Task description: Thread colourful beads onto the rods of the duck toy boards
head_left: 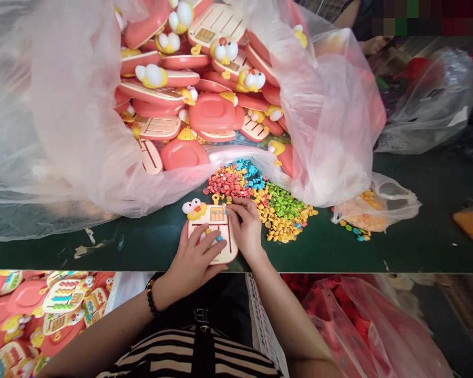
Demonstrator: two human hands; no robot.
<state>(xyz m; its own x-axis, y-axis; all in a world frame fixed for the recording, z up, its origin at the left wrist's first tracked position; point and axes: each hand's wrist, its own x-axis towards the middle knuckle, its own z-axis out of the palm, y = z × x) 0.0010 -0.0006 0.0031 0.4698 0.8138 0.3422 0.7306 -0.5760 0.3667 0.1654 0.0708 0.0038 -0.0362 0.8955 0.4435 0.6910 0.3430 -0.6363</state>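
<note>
A cream and pink chick-shaped toy board lies on the dark green table right in front of me. My left hand rests on its lower half, fingers curled over small beads on the board. My right hand sits at the board's right edge, fingertips pinched together at its top. Just beyond my right hand lies a heap of small coloured beads in red, blue, green and yellow patches.
A big clear plastic bag full of pink chick toy boards fills the far side. A small bag of orange beads lies at right. A bin of finished boards sits below the table's left edge. A pink bag is at lower right.
</note>
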